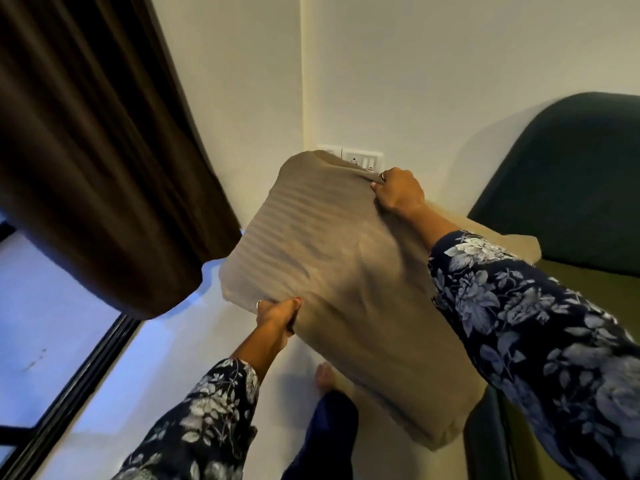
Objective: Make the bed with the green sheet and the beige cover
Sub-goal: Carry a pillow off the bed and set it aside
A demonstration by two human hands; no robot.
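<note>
The left hand (277, 318) clenches the near left edge of the beige cover (346, 278), and the right hand (398, 192) pinches its far top edge, both holding it up off the floor. The cover is a soft, faintly striped, pillow-shaped cloth, blurred, hanging before the white wall (450, 81). Left hangs a brown pleated curtain (97, 150); right stands a rounded dark green headboard (571, 174) over the green sheet (588, 282).

both hands hold up a beige pillow (332, 271) in the air. the left hand (277, 318) grips its near edge and the right hand (398, 192) grips its far edge. behind it are a brown curtain (97, 150), a white switch plate (362, 159) and a dark green headboard (571, 174).
</note>
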